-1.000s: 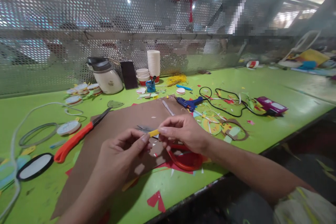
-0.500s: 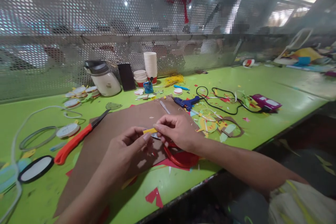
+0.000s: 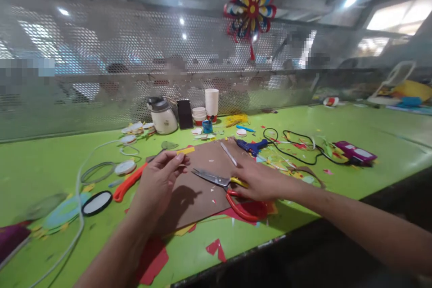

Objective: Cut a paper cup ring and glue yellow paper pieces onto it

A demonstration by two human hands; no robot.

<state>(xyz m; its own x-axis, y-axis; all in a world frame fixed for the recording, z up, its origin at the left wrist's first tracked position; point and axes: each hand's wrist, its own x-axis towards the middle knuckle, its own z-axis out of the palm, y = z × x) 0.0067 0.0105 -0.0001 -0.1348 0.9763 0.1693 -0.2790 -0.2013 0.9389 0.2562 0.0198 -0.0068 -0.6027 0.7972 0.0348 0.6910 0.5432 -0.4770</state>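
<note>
Head: left hand (image 3: 160, 176) pinched on yellow strip (image 3: 186, 150); right hand (image 3: 258, 181), grip unclear, on scissors (image 3: 221, 181).

A bare left hand (image 3: 162, 172) and bare right hand (image 3: 261, 181), slender-fingered, on slim, uncovered forearms (image 3: 351, 213)

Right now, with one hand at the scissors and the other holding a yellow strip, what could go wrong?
The scissors point toward the left hand, so a careless lift by the right hand might nick it. The orange-handled knife lies near the left hand and could get knocked. The yellow strip, pinched near one end, might slip.
</note>
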